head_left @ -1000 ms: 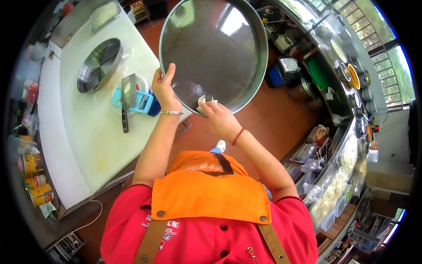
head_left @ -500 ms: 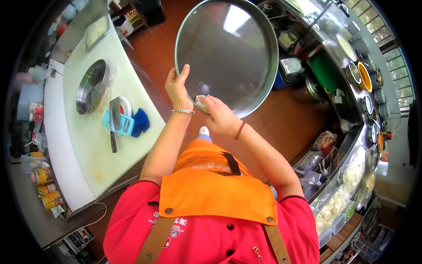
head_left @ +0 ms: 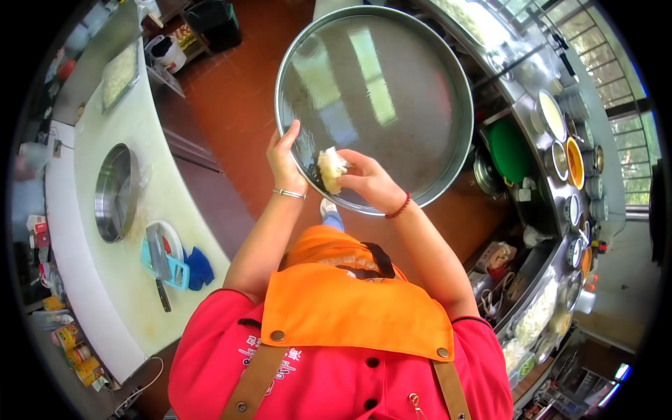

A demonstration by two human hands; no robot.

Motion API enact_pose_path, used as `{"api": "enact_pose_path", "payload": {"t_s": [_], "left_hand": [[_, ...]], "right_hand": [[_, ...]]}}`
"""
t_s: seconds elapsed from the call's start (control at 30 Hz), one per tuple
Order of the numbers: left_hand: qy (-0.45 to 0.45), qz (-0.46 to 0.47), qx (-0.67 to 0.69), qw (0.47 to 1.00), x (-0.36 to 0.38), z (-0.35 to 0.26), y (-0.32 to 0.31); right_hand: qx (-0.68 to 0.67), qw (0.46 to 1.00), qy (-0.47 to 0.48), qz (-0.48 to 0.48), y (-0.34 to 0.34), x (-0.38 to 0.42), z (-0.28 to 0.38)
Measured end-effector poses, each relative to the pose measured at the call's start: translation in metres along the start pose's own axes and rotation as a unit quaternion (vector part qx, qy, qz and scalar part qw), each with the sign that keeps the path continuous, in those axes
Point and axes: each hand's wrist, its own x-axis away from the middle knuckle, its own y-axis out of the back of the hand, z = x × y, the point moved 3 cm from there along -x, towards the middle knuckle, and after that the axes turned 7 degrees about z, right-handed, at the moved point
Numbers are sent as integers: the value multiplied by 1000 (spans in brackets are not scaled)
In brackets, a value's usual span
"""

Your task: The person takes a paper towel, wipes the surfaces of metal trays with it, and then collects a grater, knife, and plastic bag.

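A large round metal pan [head_left: 392, 133] with a raised rim is held out in front of me, its shiny inside facing me. My left hand [head_left: 285, 164] grips the rim at the lower left, thumb over the edge. Between the fingers of my right hand [head_left: 372, 183] is a crumpled paper towel [head_left: 331, 170], white and yellowish. It sits at the pan's lower inside, close to a dark wet-looking patch by the rim. Part of the rim is hidden behind my hands.
On the left, a pale counter [head_left: 168, 329] bears another round pan [head_left: 115, 199], a cleaver [head_left: 159, 262] over a light-blue basket [head_left: 175, 274] and a dark-blue cloth [head_left: 200, 269]. Bowls, including an orange-rimmed one [head_left: 575, 163], line the right-hand counter. Red-brown floor [head_left: 241, 91] lies beyond.
The pan looks larger and tilted differently, with new reflections. My right hand has lifted the paper towel off the surface somewhat, showing more of it. The view has turned rightward.
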Motion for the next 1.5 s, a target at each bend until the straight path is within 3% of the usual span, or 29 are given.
{"api": "enact_pose_path", "payload": {"t_s": [0.27,0.3,0.33,0.4,0.43,0.53,0.7,0.8,0.83,0.93,1.03,1.13,1.27,1.4,1.5], "left_hand": [[-26,-23,15,999,-117,-11,-50],[-31,-27,9,999,-131,-14,-55],[-37,-34,2,999,-142,-15,-59],[-40,-40,2,998,-169,-18,-70],[-46,-48,1,998,-184,-19,-71],[-76,-64,-12,995,-232,-20,-76],[-136,-110,-24,984,-306,-29,-112],[-163,-127,-34,978,-356,-42,-130],[-164,-137,-35,976,-366,-44,-132],[-174,-172,-38,969,-398,-56,-137],[-183,-188,-21,965,-436,-76,-133],[-212,-204,-30,955,-472,-99,-136],[-203,-182,36,962,-537,-141,-105],[-225,-168,69,957,-608,-190,-72],[-256,-182,44,948,-652,-233,-60]], "right_hand": [[-75,997,0,5,84,-109,98],[-57,998,-6,8,90,-128,105],[93,996,1,-11,100,-146,112],[385,922,20,-44,121,-185,123],[480,866,112,-82,127,-202,130],[567,792,220,-59,142,-247,145],[566,751,339,-22,168,-319,181],[638,663,391,-2,185,-354,212],[656,657,371,24,191,-364,223],[545,774,297,130,209,-401,242],[452,834,289,126,223,-446,240],[508,760,357,192,228,-493,234],[518,749,324,257,250,-553,239],[593,719,253,258,283,-620,260],[646,677,266,232,302,-678,293]]}}
